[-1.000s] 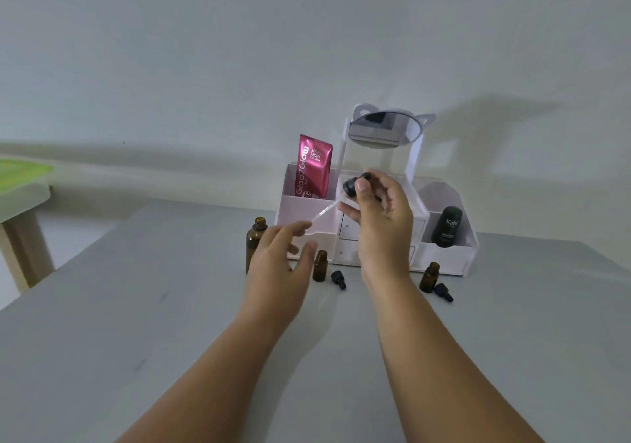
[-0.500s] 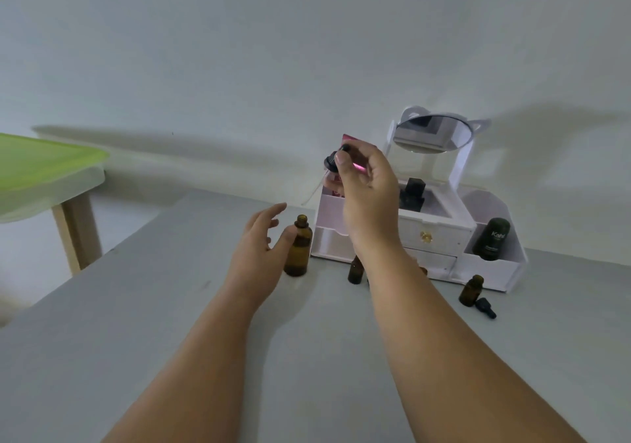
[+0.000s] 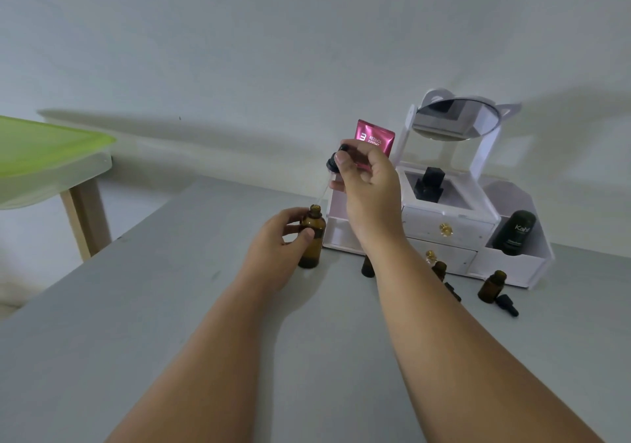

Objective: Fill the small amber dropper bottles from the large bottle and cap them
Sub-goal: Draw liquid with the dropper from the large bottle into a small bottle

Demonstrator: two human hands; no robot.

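Observation:
The large amber bottle (image 3: 312, 238) stands open on the grey table, and my left hand (image 3: 278, 248) grips its side. Above it my right hand (image 3: 368, 186) pinches a black-capped dropper (image 3: 333, 166), whose glass tube slants down toward the bottle's mouth without entering it. Three small amber bottles stand uncapped in front of the organizer: one (image 3: 367, 267) half hidden by my right wrist, one (image 3: 439, 269) behind my right forearm, one (image 3: 491, 286) further right. Two small black dropper caps lie beside them (image 3: 452, 291) (image 3: 507, 304).
A white drawer organizer (image 3: 447, 224) with a round mirror (image 3: 456, 120) stands at the back, holding a pink sachet (image 3: 375, 139), a black piece (image 3: 429, 183) and a dark bottle (image 3: 515, 232). A green-topped side table (image 3: 51, 156) stands at the left. The wall is close behind.
My left hand has closed around the large bottle, which it was only reaching for before. My right hand has brought the dropper over the bottle's mouth. The camera has turned left.

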